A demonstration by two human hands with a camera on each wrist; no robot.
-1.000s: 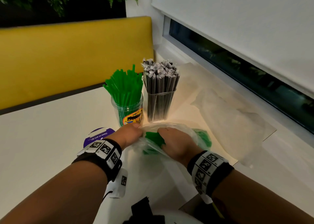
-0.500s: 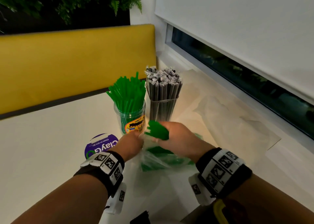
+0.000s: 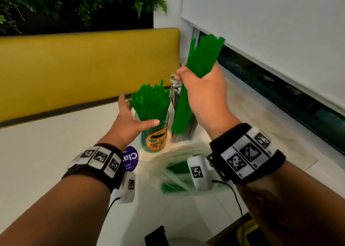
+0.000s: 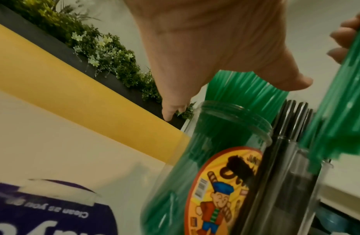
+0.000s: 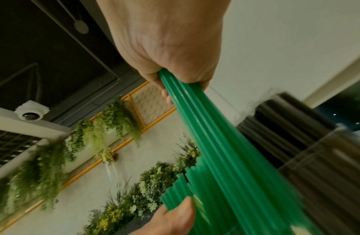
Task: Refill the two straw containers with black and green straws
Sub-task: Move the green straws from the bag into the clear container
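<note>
While the left hand (image 3: 128,123) is spread open beside the green-straw jar (image 3: 155,133), a green straw bundle (image 3: 196,77) is clenched by the right hand (image 3: 203,94).

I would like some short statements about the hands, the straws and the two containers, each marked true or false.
1. The right hand holds a bundle of green straws. True.
2. The left hand grips the bundle too. False: it is open beside the labelled jar.
3. The labelled jar holds black straws. False: green ones.
4. A plastic bag with green straws lies on the table. True.
</note>
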